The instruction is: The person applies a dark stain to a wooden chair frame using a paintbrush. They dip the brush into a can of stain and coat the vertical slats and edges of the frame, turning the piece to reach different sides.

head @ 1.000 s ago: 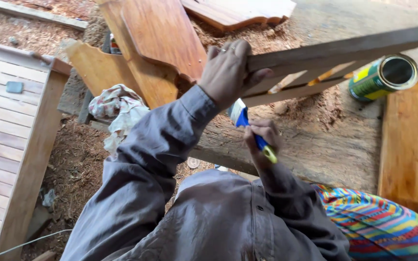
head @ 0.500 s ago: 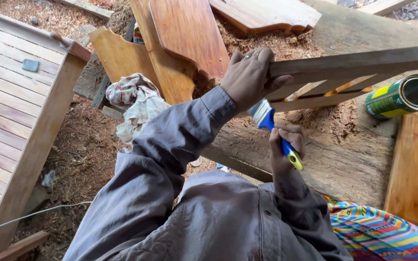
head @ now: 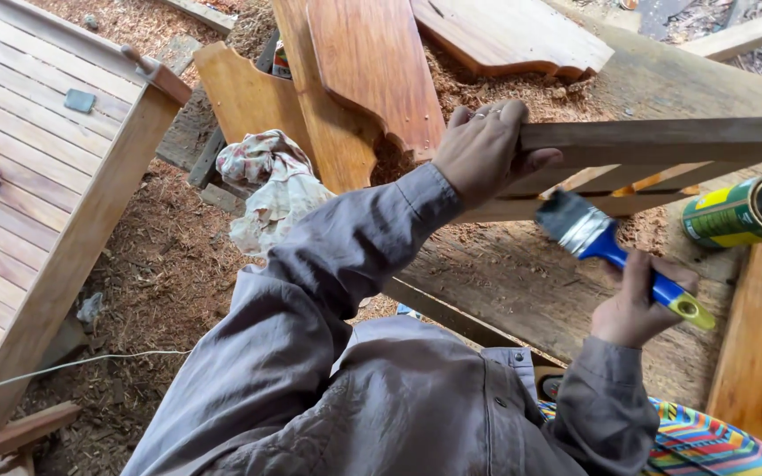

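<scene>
Head view: I see the green-yellow labelled can (head: pixel 745 211) at right edge, lying sideways, inside dark; left hand (head: pixel 484 152) grips the wooden frame (head: pixel 663 141), right hand (head: pixel 637 304) closes around the blue brush (head: pixel 615 251).

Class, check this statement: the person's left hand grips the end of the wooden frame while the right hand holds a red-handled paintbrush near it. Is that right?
Not quite. The paintbrush has a blue handle with a yellow-green end, not red, as the head view shows. The rest stands: the left hand grips the end of the wooden frame, and the right hand holds the brush near it.
</scene>
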